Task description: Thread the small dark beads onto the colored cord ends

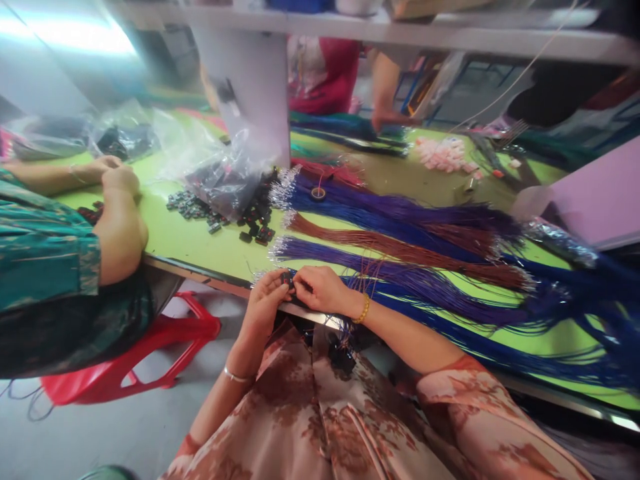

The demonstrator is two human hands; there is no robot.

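Close to the table's front edge, my left hand (pixel 266 293) pinches a small black plastic connector (pixel 285 278) between thumb and fingers. My right hand (pixel 323 288) is closed right beside it, its fingertips at the connector; what they grip is too small to make out. Thin wires (pixel 345 325) hang over the edge below my right wrist, with black connectors (pixel 343 357) at their lower ends above my lap. Bundles of purple wire (pixel 340 260), brown wire (pixel 360 238) and blue wire (pixel 325 208) lie just beyond my hands, silvery terminals at their left ends.
Loose black connectors (pixel 257 223) and grey ones (pixel 193 208) lie by a clear plastic bag (pixel 225 177). A tape roll (pixel 318 194) rests on the wires. At left sits a co-worker, hands (pixel 117 173) together, near a red stool (pixel 150 347). Another person's hand (pixel 387 119) is opposite.
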